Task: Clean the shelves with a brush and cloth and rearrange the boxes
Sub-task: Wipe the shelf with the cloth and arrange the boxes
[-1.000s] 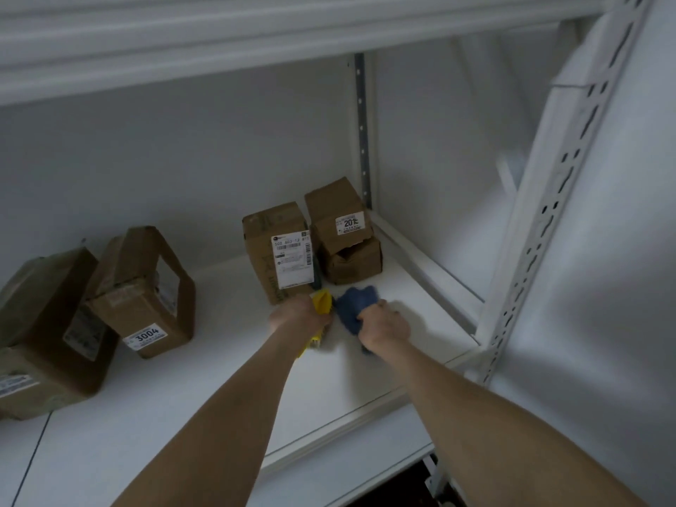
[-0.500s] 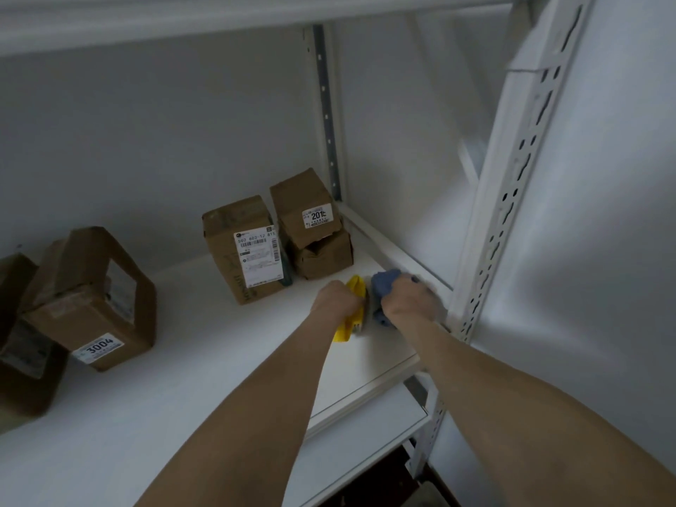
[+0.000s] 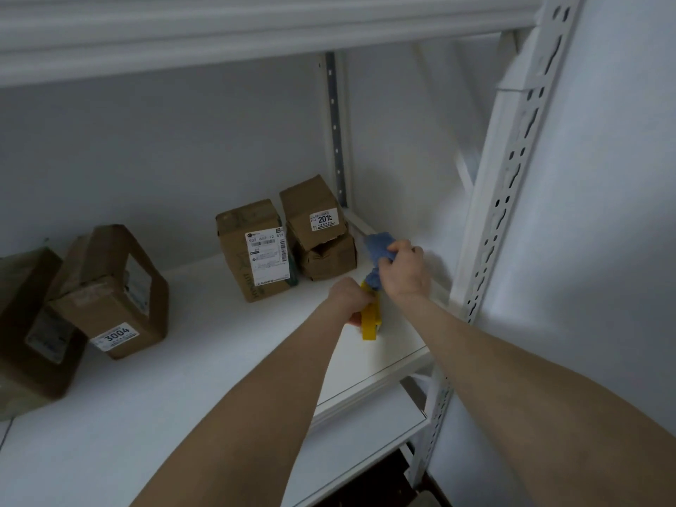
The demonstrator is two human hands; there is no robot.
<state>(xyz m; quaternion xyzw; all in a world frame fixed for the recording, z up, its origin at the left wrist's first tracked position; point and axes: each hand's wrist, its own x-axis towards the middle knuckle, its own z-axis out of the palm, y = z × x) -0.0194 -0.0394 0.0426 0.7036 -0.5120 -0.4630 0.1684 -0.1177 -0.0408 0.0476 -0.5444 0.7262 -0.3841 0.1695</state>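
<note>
On a white metal shelf [image 3: 183, 389], the right hand [image 3: 404, 268] has carried its clenched crumpled blue cloth [image 3: 378, 247] from shelf centre to the right rear corner beside brown cardboard boxes [image 3: 289, 239], while the left hand [image 3: 349, 300] grasps a yellow plastic brush [image 3: 370, 320], suggesting wiping nears the edge.

Storeroom: white slotted shelving [image 3: 512, 184] holding labelled cardboard boxes [image 3: 256, 250].

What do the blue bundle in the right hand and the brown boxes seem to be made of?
Crumpled blue cloth: soft fabric, probably microfibre, judging by its matte folds. Brown boxes: matte cardboard, with creased edges and paper labels.
</note>
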